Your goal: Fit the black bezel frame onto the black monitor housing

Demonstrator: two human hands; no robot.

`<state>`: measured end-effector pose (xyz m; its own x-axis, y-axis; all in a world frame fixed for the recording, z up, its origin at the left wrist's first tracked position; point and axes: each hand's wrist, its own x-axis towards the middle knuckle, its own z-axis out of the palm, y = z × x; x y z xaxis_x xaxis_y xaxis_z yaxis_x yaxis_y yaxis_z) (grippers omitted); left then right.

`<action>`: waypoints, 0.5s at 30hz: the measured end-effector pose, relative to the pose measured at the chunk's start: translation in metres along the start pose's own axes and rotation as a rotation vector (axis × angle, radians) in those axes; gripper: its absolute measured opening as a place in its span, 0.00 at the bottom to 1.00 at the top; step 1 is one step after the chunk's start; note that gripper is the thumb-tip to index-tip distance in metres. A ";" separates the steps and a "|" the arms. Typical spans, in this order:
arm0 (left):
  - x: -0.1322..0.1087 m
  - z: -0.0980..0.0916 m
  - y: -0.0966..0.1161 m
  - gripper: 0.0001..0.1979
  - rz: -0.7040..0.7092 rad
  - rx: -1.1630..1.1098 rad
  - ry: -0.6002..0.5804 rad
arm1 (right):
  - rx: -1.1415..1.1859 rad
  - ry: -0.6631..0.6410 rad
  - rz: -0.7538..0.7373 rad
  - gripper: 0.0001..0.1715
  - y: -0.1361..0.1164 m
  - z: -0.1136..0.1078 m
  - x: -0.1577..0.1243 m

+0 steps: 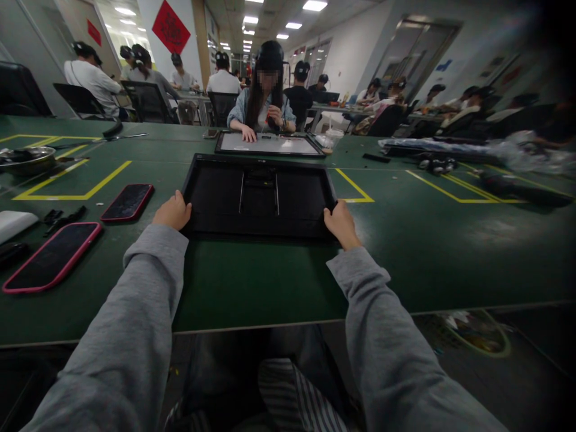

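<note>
A wide black plastic monitor housing (211, 195) lies in front of me on the green table, with a raised rim and an upright rectangular frame in its middle. My left hand (174, 212) grips its left edge, fingers curled round the rim. At the opposite edge my right hand (341, 222) holds the rim in the same way. The undersides of both grips are hidden. Just beyond the housing lies a flat panel with a pale face (216, 143), on which a person across the table rests one hand.
Two red-cased phones (54, 258) lie left of me, near a metal bowl (33, 161). A plastic cup (332, 139) stands beyond the housing on the right. Cables (436, 163) and plastic wrap (531, 153) lie farther right. The table's front edge (252, 327) is close to me.
</note>
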<state>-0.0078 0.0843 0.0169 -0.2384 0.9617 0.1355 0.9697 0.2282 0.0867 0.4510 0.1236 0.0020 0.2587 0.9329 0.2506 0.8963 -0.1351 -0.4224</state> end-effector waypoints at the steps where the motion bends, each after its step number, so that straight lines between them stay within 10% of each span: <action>1: -0.001 -0.001 0.001 0.38 0.001 0.002 -0.011 | -0.006 -0.007 -0.003 0.33 0.000 0.000 0.000; 15: -0.004 -0.003 0.004 0.35 -0.019 -0.008 0.038 | -0.058 0.004 -0.030 0.33 0.005 0.003 0.005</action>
<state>-0.0028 0.0813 0.0197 -0.2588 0.9506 0.1712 0.9646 0.2451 0.0973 0.4557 0.1284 -0.0018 0.2327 0.9355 0.2660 0.9232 -0.1264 -0.3630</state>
